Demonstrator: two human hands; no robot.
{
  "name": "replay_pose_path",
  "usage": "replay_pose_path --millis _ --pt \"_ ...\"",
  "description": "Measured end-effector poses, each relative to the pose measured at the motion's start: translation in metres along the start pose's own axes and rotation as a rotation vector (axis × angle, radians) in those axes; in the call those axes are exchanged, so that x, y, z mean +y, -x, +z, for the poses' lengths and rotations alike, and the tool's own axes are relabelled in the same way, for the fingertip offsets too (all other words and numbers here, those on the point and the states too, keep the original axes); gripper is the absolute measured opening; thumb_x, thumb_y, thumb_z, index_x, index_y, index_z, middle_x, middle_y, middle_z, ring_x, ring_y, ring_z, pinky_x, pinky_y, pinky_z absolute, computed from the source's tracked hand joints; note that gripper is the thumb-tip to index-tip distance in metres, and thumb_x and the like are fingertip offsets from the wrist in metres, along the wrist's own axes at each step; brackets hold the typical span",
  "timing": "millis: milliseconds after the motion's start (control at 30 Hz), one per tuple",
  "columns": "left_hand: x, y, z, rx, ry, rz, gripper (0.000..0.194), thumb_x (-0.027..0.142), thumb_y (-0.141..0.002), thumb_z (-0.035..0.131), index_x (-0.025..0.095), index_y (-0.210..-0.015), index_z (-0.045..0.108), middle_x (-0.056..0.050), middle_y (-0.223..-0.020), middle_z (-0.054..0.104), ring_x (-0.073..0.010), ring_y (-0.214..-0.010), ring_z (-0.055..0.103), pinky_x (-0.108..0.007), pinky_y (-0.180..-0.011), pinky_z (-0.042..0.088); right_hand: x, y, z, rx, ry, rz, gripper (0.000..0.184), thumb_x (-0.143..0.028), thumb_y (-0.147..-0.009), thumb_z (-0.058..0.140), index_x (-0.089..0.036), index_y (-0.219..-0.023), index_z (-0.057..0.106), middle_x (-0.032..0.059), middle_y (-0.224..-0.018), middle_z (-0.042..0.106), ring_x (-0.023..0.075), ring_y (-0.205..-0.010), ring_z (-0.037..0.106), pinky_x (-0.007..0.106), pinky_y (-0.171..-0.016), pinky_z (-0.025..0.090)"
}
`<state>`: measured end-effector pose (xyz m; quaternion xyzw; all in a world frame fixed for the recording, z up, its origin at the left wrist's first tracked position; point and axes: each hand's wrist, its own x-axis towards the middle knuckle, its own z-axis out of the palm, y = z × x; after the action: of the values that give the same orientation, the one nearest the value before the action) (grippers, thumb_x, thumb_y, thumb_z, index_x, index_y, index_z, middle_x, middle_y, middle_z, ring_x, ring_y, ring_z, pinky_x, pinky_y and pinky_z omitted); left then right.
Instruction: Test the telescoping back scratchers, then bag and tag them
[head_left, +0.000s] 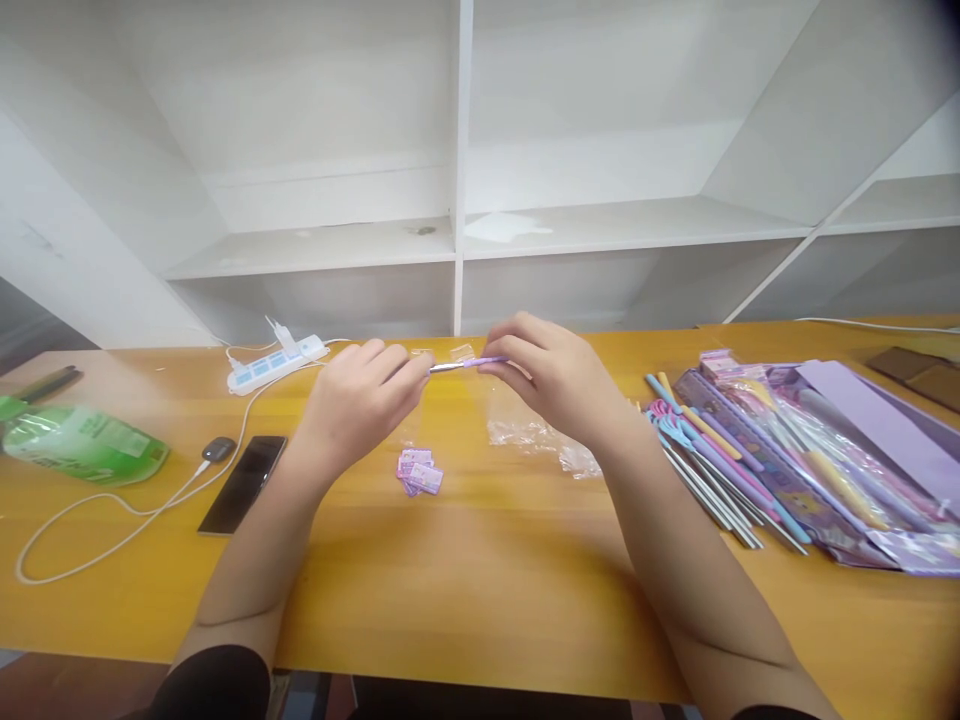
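My left hand (pixel 367 400) is closed around one end of a slim stick (pixel 448 367), its fingers wrapped over it. Part of the stick between the hands is silvery metal, and the rest is purple. At the purple end, the thumb and fingers of my right hand (pixel 551 375) pinch it. Both hands hold it roughly level above the table; its left end is hidden in my left fist. Below, between my forearms, lies a small pile of purple printed cards (pixel 418 472). Crumpled clear plastic wrappers (pixel 525 435) rest under my right hand.
At right, metal sticks with coloured handles (pixel 720 460) lie beside a purple box (pixel 847 390) of wrapped ones. At left are a phone (pixel 244 485), white cable (pixel 97 497), black plug-like device (pixel 218 450), power strip (pixel 276 365) and green pouch (pixel 86 445). White shelving (pixel 459 200) stands behind.
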<state>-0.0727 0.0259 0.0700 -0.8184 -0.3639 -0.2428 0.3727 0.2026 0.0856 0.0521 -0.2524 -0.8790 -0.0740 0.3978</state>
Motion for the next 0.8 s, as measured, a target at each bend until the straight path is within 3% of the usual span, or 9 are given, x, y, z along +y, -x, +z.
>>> replay_pose_path --millis 167,333,500,800 --pt "0.013 -0.003 0.009 0.099 0.008 -0.004 0.006 0.016 -0.102 0.066 0.022 -0.103 0.068 0.0 -0.079 0.068 -0.0172 -0.068 0.056 -0.034 -0.06 0.036 -0.005 -0.003 0.004 0.136 0.111 -0.164 0.001 -0.024 -0.108 0.067 -0.025 -0.109 0.068 0.0036 -0.104 0.077 0.0199 -0.092 0.061 0.036 -0.082 0.046" --pt "0.022 -0.004 0.016 0.186 0.011 0.003 0.015 0.007 -0.092 0.066 0.02 -0.1 0.066 0.001 -0.076 0.067 -0.0181 -0.067 0.055 -0.034 -0.058 0.038 -0.016 -0.004 0.008 0.181 0.115 -0.207 0.005 -0.019 -0.107 0.068 -0.024 -0.109 0.067 0.0024 -0.1 0.077 0.0186 -0.09 0.061 0.035 -0.083 0.047" --pt "0.026 -0.003 0.019 0.168 -0.017 -0.037 0.017 0.007 -0.086 0.061 0.022 -0.079 0.056 0.002 -0.065 0.051 -0.017 -0.062 0.044 -0.033 -0.053 0.032 -0.023 -0.005 0.014 0.231 0.148 -0.249 0.014 -0.01 -0.105 0.065 -0.024 -0.104 0.065 0.0002 -0.089 0.07 0.0175 -0.085 0.057 0.034 -0.086 0.046" --pt "0.023 0.0 0.026 0.23 -0.074 -0.094 0.023 0.008 -0.072 0.058 0.024 -0.068 0.042 0.001 -0.06 0.042 -0.0181 -0.061 0.033 -0.035 -0.053 0.022 -0.028 -0.006 0.007 0.238 0.213 -0.225 0.019 -0.013 -0.108 0.059 -0.027 -0.096 0.063 -0.0012 -0.081 0.062 0.0172 -0.08 0.05 0.034 -0.087 0.044"
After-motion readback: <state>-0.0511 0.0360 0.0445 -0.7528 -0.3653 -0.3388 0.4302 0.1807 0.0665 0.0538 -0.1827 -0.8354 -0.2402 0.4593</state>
